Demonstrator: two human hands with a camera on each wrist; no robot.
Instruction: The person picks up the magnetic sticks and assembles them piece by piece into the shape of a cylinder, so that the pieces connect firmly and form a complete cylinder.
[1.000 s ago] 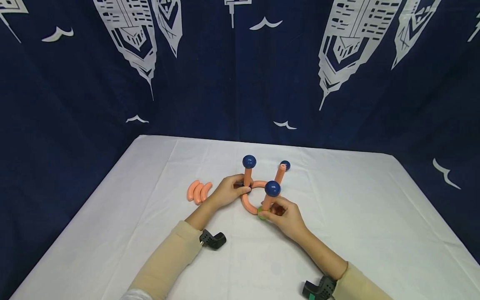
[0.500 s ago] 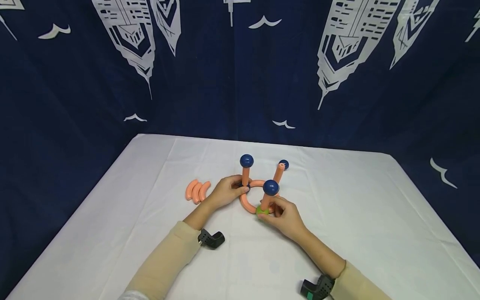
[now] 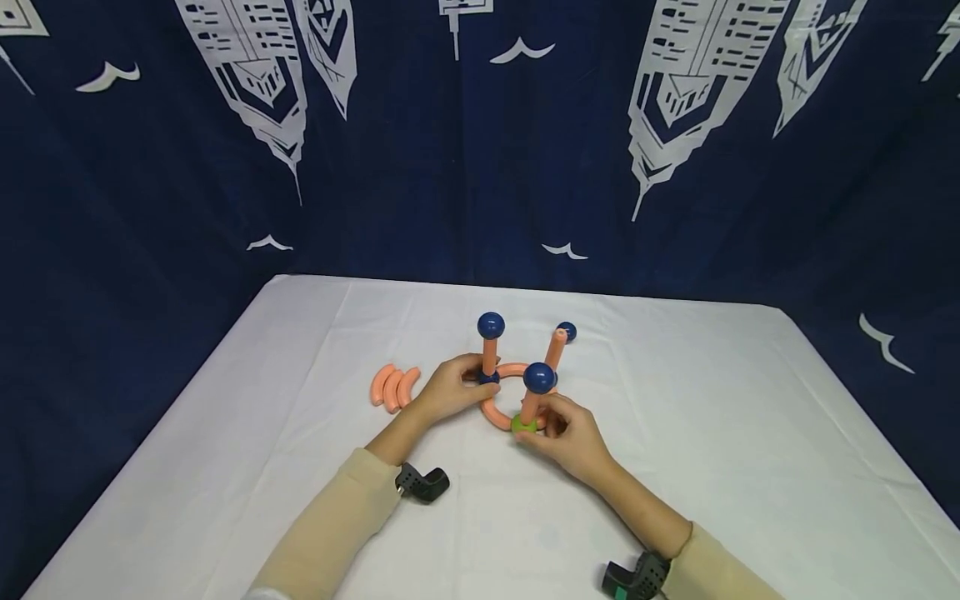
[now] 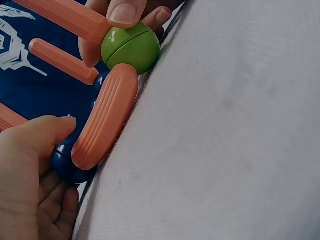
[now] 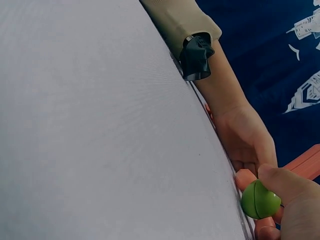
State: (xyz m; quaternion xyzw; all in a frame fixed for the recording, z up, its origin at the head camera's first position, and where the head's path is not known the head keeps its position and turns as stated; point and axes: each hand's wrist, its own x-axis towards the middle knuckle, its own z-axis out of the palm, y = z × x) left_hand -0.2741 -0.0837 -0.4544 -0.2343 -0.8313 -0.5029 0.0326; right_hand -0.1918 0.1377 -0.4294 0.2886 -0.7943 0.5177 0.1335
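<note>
A ring of curved orange rods point(image 3: 496, 416) joined by balls stands on the table. My left hand point(image 3: 450, 390) grips a blue ball point(image 4: 64, 162) at the ring's left, thumb on one side and fingers beneath. At the near side, my right hand point(image 3: 573, 435) pinches a green ball point(image 3: 523, 424) between thumb and fingers; the left wrist view shows this green ball point(image 4: 142, 49) joined to a curved rod point(image 4: 107, 117). Upright orange rods rise from the ring. Two carry blue balls on top, left point(image 3: 491, 325) and front point(image 3: 539, 377); the back-right rod point(image 3: 556, 348) has a bare upper end.
Several loose curved orange rods point(image 3: 392, 389) lie side by side left of the ring. Behind the back-right rod shows another blue ball point(image 3: 567, 332). The white-covered table point(image 3: 337, 333) ends at a dark blue curtain point(image 3: 465, 167) with white prints.
My left thumb has slid slightly down, so more of the blue ball shows. More of the green ball shows beside my right thumb. The head view has shifted slightly.
</note>
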